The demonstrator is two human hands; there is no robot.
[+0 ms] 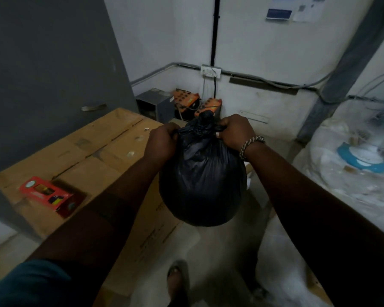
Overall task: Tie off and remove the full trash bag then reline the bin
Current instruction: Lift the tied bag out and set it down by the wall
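Observation:
A full black trash bag (203, 185) hangs in the air in front of me, round and bulging, its neck bunched at the top into a knot (205, 120). My left hand (163, 141) grips a twisted end of the bag's neck on the left side. My right hand (236, 131), with a braided band on its wrist, grips the other end on the right. Both ends are drawn apart across the knot. No bin is in view.
A large cardboard box (93, 156) stands at left with a red packet (46, 193) on it. Orange-topped batteries (197, 105) and a grey unit (154, 104) sit in the corner. Bulky clear plastic sacks (353, 169) fill the right side. My sandalled foot (177, 282) is on the floor below.

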